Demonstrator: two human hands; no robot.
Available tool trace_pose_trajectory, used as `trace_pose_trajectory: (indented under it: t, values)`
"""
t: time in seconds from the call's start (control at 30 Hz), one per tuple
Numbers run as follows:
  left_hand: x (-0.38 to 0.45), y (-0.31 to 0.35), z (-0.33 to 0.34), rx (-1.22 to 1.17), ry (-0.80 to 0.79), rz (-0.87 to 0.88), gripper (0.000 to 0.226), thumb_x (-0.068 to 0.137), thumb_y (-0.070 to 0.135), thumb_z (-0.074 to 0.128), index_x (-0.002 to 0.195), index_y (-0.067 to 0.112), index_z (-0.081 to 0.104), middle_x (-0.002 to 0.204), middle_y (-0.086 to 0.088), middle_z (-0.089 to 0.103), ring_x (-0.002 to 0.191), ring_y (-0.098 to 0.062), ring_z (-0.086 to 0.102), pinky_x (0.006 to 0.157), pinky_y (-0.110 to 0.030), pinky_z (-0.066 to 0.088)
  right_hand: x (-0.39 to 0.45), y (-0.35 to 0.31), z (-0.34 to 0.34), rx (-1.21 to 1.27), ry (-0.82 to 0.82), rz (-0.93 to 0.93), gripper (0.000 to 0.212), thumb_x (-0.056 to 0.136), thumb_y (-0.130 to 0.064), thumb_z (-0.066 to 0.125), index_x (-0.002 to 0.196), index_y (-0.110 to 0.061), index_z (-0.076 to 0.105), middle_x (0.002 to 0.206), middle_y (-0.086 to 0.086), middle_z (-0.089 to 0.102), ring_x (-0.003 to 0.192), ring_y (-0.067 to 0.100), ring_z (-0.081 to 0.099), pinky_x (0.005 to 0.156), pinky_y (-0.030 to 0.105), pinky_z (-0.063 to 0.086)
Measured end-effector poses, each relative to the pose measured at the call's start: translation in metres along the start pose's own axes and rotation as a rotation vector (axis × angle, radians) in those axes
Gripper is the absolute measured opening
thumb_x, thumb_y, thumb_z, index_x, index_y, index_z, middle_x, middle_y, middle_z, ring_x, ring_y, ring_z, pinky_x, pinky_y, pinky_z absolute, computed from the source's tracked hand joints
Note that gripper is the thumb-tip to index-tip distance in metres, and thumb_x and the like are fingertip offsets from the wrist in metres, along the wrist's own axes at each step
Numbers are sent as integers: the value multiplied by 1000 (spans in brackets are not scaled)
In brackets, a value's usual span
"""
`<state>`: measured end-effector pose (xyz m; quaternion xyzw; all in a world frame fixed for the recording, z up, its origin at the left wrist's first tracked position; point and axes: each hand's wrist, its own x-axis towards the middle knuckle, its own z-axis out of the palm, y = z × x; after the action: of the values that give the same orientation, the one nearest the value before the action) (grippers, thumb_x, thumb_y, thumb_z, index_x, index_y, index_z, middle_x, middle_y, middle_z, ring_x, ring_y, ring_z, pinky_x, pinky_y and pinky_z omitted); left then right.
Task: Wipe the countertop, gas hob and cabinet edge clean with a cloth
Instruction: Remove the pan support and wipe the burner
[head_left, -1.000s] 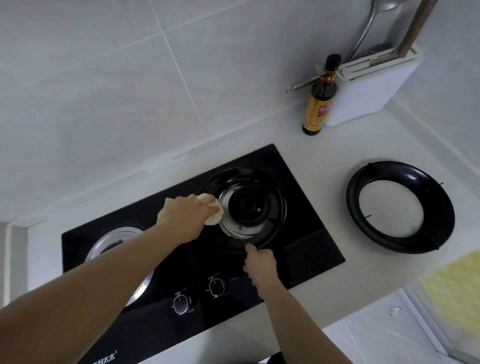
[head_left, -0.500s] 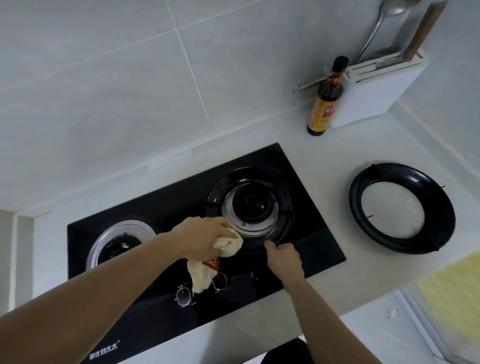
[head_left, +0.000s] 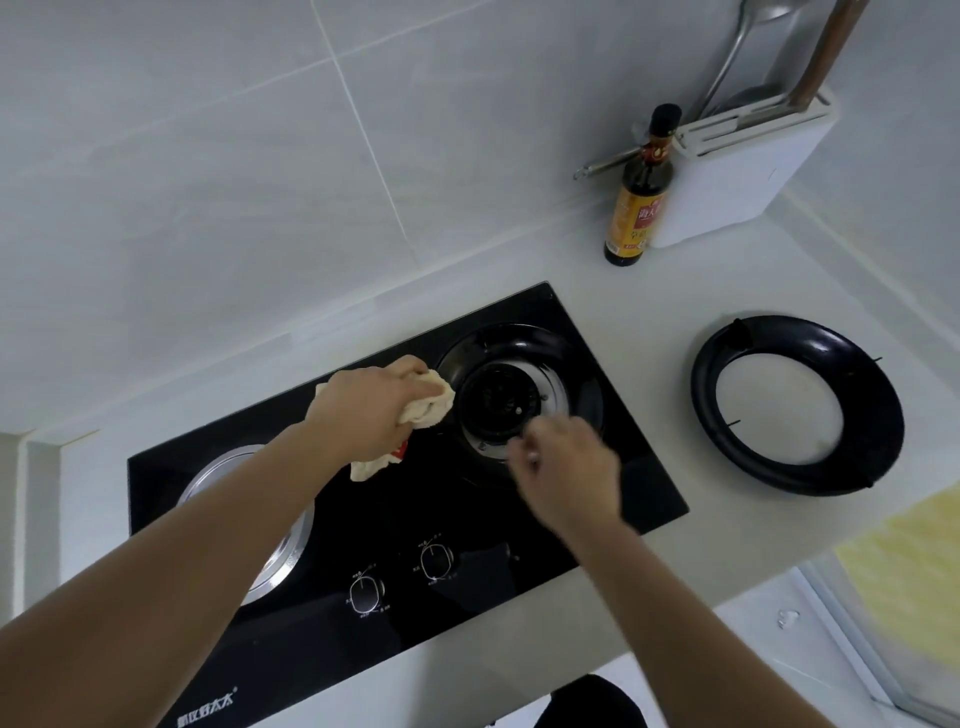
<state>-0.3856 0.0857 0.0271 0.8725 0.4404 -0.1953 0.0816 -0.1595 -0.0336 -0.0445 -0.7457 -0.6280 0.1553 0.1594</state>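
Observation:
A black glass gas hob (head_left: 618, 457) is set into the pale countertop (head_left: 639, 306). My left hand (head_left: 363, 410) grips a bunched cream cloth (head_left: 428, 402) and presses it on the glass just left of the right burner (head_left: 506, 402). My right hand (head_left: 566, 467) is over the front edge of that burner, fingers curled at its metal ring; I cannot tell if it pinches anything. My left forearm partly covers the left burner (head_left: 218, 480). Two knobs (head_left: 436, 561) sit at the hob's front.
A removed black pan-support ring (head_left: 797, 408) lies on the counter right of the hob. A dark sauce bottle (head_left: 641, 192) and a white utensil holder (head_left: 737, 176) stand at the back wall. Something yellow (head_left: 904, 566) shows at the lower right beyond the counter's edge.
My left hand has carried the cloth from the hob's front near the knobs back up to the burner's left side. My right hand has shifted slightly up onto the burner's front rim.

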Motion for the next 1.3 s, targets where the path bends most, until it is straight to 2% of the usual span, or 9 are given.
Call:
trace_pose_trajectory:
  t: [0.13,0.27,0.4,0.5,0.63,0.97,1.1,1.2,1.3]
  values:
    - [20,4,5,125,-127,123,44,87,28,53,125,48,55,143,22,41,89,-17,65,67,-37,55,-24,-46,57,-176,-68,-325,50,97,-50,56,132,-14,63,119,2,64,110,26,54,87,41,48]
    - [36,-4,7,210,-174,225,42,85,28,52,122,48,52,138,22,41,85,-16,63,61,-38,56,-25,-41,74,-199,-87,-287,38,94,-37,66,125,-15,67,118,2,67,115,27,52,93,41,48]
    - [61,-6,2,303,-175,301,61,91,22,56,138,57,40,150,22,33,103,-18,60,67,-38,56,-23,-31,80,-205,-88,-339,35,90,-25,65,124,-15,67,115,0,68,116,27,52,93,41,48]
    - [82,0,-8,353,-50,237,62,96,19,56,148,49,40,159,15,29,115,-23,57,71,-35,47,-22,-30,79,-207,-91,-333,40,88,-23,69,127,-14,68,117,2,69,119,27,54,94,42,51]
    - [86,2,3,282,37,91,57,92,17,57,140,45,48,153,14,38,104,-24,60,75,-40,54,-19,-21,77,-178,-62,-328,44,80,-21,77,123,-15,72,115,0,72,112,26,58,90,39,54]
    - [41,-21,5,-51,-456,103,52,79,38,67,126,59,58,122,22,61,98,-7,65,85,-37,59,-17,37,63,-149,-68,-679,48,76,-22,78,124,-26,73,124,-14,70,115,15,52,101,29,37]
    - [31,-25,-10,-342,-296,102,50,84,34,71,128,55,61,127,28,54,109,2,57,93,-29,52,-10,68,44,-243,-116,-710,53,74,-25,80,126,-30,72,126,-13,70,118,17,55,102,32,38]
    - [35,-23,-14,-131,-65,138,60,88,28,64,140,55,51,143,31,40,110,-2,56,78,-27,46,-15,74,33,-270,-80,-657,45,79,-31,75,124,-29,72,127,-9,69,118,20,55,99,36,45]
    - [46,-20,-8,153,-76,218,59,90,24,54,139,56,47,153,27,34,107,-11,61,66,-28,42,-28,64,41,-244,-17,-624,33,95,-43,59,120,-26,72,123,-8,69,114,21,56,97,36,38]
